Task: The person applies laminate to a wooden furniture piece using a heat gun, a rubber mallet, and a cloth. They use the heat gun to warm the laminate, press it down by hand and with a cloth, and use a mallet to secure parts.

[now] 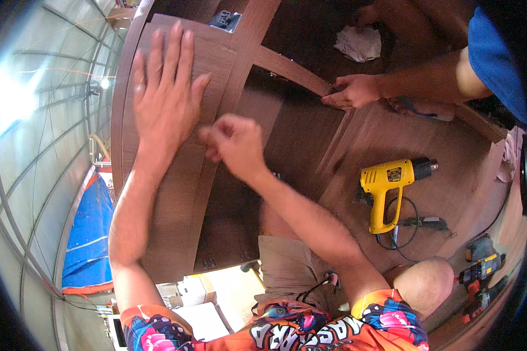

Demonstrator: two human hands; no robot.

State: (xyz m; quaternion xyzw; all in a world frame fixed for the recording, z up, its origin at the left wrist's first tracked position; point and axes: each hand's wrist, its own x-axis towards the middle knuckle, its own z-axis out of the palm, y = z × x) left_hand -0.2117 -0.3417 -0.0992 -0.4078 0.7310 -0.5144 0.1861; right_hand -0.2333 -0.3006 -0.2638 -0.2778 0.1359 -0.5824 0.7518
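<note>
Brown panel (173,228) — under fingers (173,55) of L hand (167,111), nr R hand (240,146).

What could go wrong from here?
1. The right hand is close to the edge of the board that the left hand lies flat over; a slip might pinch it.
2. The heat gun lies loose, its cord looped near the knee; a snag could drag it. It may be hot; I cannot tell.
3. The co-worker's hand is at the end of the divider; a jolt might catch it.
</note>
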